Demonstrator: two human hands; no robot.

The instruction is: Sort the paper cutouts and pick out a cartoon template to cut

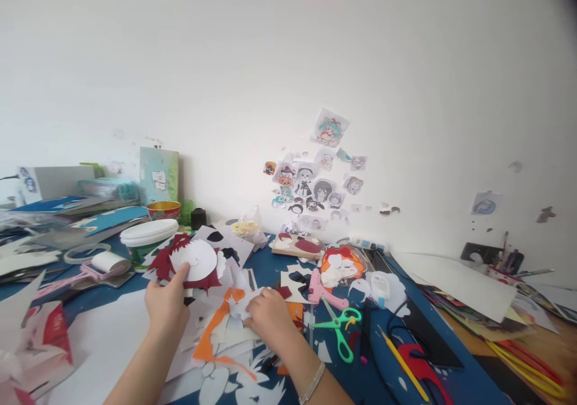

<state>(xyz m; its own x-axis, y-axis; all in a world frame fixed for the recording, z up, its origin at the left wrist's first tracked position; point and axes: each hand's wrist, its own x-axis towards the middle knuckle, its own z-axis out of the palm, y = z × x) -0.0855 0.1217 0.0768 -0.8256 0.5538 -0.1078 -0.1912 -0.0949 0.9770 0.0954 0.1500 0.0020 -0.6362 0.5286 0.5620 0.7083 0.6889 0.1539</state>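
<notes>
Mid-assembly of paper cutouts, tabletop centre. Left hand fingers pinched on white disc w/ dark red cutout, lifted. Right hand fingers curled on white scrap atop paper pile. Next probably needs aligning pieces carefully.

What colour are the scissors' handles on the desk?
Green, seen in the head view: the scissors lie right of the right hand.
</notes>
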